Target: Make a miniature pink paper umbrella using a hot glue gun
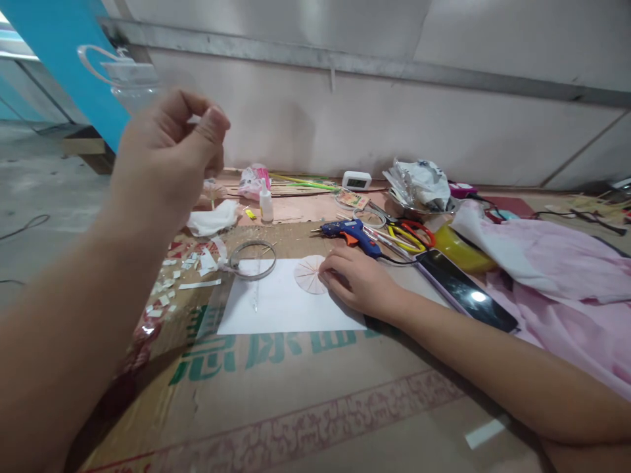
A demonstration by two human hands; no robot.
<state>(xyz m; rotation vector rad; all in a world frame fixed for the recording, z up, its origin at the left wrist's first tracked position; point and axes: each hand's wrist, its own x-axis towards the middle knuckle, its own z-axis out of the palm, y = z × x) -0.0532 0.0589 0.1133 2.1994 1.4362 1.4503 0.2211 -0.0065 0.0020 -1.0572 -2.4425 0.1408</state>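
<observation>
My left hand (170, 148) is raised in the air at the upper left, thumb pressed to curled fingers; whatever they may hold is hidden or too small to name. Low over a white paper sheet (290, 318), my right hand (362, 282) has its bent fingers closed at the right edge of a pale round disc (308, 279) with thin radial lines like spokes. Left of the disc, a metal ring (253, 277) lies partly on the sheet. A thin clear pointed item (256, 299) rests beside it.
Behind my right hand lie a blue glue gun (350, 231), scissors (407, 238), a yellow tape roll (461, 248) and a phone (466, 289). Small white scraps (170, 282) litter the cardboard's left. A glue bottle (265, 202) stands behind, and pink cloth (552, 263) lies right.
</observation>
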